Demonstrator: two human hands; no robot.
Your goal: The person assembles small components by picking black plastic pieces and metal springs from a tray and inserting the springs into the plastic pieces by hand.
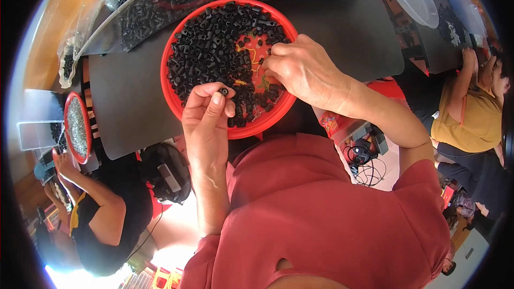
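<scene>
A round red tray [167, 83] in front of me holds a heap of small black tube-shaped plastic caps [209, 48]. Patches of its printed red bottom show at the right. My left hand [210, 111], over the tray's near left rim, pinches one black cap [224, 91] between thumb and fingertips, its round opening facing up. At the right side of the tray, my right hand [302, 69] reaches in with curled fingers among the loose caps. Its fingertips are partly hidden behind the hand, so what they hold, if anything, does not show.
Clear bins of black parts [166, 13] line the table's far side. A red bowl of small shiny pieces [78, 127] stands at the left, beside a co-worker's arm [96, 187]. A person in a yellow top [471, 118] works at the right. A clear lid [412, 0] lies back right.
</scene>
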